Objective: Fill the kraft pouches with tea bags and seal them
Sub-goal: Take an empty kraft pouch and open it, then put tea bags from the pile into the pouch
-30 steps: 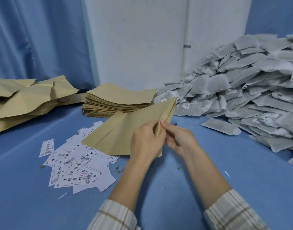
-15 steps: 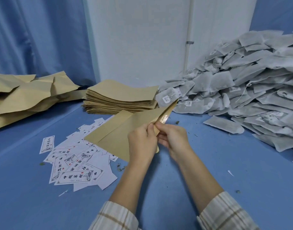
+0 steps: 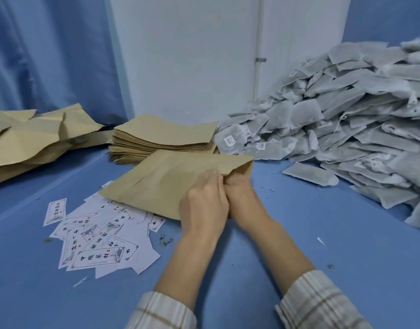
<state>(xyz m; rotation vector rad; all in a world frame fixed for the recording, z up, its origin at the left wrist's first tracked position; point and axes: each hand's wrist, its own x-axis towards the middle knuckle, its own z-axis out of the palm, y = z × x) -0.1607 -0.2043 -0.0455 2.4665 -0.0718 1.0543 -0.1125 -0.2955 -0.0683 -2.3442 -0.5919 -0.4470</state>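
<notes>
Right, with the kraft pouch (image 3: 161,184) held over the bench (image 3: 299,233), left hand (image 3: 204,205) and right hand (image 3: 239,193) pinching its mouth, she should part it wide toward the tea bags (image 3: 346,119) at two o'clock.

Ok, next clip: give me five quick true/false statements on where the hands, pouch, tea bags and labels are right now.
1. Both hands, the left hand and the right hand, grip the kraft pouch at its open end. True.
2. The tea bag pile lies on the person's left. False: it is on the right.
3. The printed labels lie scattered on the blue table, partly under the pouch. True.
4. The stack of flat pouches sits beyond the held pouch. True.
5. The right hand holds a tea bag. False: no tea bag shows in either hand.
</notes>
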